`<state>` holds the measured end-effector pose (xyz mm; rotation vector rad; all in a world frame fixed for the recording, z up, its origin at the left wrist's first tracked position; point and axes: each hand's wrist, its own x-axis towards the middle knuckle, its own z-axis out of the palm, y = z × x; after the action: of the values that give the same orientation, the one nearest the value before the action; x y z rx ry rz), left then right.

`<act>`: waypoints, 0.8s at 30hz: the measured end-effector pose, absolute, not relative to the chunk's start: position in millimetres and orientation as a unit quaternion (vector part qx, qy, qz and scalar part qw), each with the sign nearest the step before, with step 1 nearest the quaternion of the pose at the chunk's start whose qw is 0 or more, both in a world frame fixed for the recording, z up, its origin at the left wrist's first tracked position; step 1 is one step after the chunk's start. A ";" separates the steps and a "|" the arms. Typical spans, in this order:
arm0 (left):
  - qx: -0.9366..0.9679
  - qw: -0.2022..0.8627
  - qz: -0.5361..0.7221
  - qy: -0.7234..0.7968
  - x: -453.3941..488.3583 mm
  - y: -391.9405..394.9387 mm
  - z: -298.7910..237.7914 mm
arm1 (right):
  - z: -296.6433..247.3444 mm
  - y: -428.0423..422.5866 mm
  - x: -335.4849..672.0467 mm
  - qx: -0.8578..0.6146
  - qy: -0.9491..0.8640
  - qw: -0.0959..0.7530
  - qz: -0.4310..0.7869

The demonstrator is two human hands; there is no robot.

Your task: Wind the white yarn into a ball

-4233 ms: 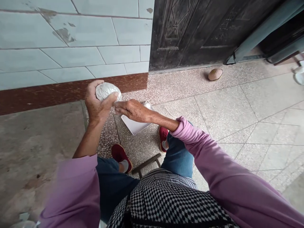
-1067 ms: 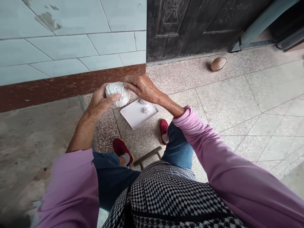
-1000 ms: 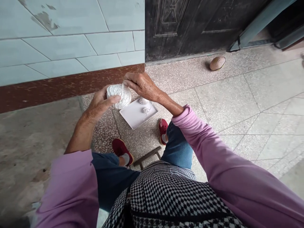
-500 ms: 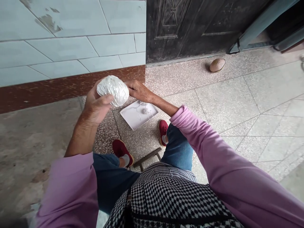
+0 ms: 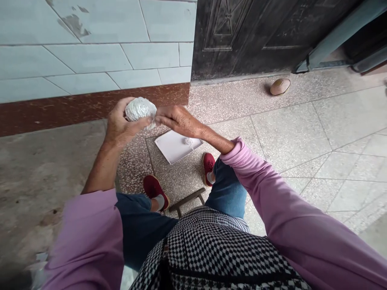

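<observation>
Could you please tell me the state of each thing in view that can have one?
Ball of white cord: wound, held off the floor in the left hand.
Right hand: fingers bent at the ball's edge; grip on a strand unclear.
White tray: open, on the floor.
White tangle: loose, in the tray.
Right sleeve: pushed up.
Dark door: seemingly shut.

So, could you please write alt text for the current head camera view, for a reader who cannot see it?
A person's left hand holds a ball of white cord, with the right hand close at its edge. Below, a shallow white tray with a small white tangle lies on a speckled floor, near the person's red shoes.
</observation>
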<state>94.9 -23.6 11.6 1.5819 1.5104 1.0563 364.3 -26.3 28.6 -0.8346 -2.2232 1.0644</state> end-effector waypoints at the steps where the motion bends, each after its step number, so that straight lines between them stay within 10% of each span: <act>1: 0.619 0.372 0.385 0.575 94.6 -27.7 15.2 | 31.0 -20.8 370.6 -0.321 -0.822 0.281 0.377; 8: 0.581 0.610 0.322 0.431 107.3 -50.7 27.8 | 41.4 -5.1 382.4 -0.388 -0.789 0.304 0.367; 24: 0.507 0.594 0.394 0.485 142.2 -61.7 0.3 | 15.9 -2.2 366.7 -0.451 -0.779 0.308 0.308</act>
<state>142.2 -61.7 0.3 1.1790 1.1271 0.9153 366.7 -2.2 15.9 -1.1918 -2.0607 0.8151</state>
